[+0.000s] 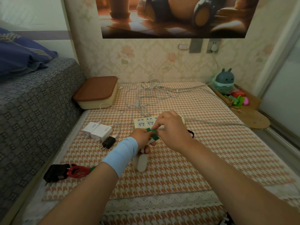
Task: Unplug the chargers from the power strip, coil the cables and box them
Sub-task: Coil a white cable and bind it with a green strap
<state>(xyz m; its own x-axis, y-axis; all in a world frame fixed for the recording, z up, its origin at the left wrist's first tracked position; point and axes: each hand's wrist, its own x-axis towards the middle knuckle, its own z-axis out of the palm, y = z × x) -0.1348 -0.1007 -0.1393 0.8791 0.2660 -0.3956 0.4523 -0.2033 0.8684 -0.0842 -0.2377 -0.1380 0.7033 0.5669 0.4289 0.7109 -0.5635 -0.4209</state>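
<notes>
White cable (150,141) is bunched up in the left hand (140,138), which grips it just in front of the power strip (143,123); the right hand (172,129) pinches a green tie (153,131) on the bunch; a white charger (141,162) shows below the left hand; two white chargers (97,129) and a small black charger (109,142) lie to the left; the box (97,95) sits shut near the wall.

Green strap (153,131), orange houndstooth mat (203,151), brown-lidded box (97,93).
</notes>
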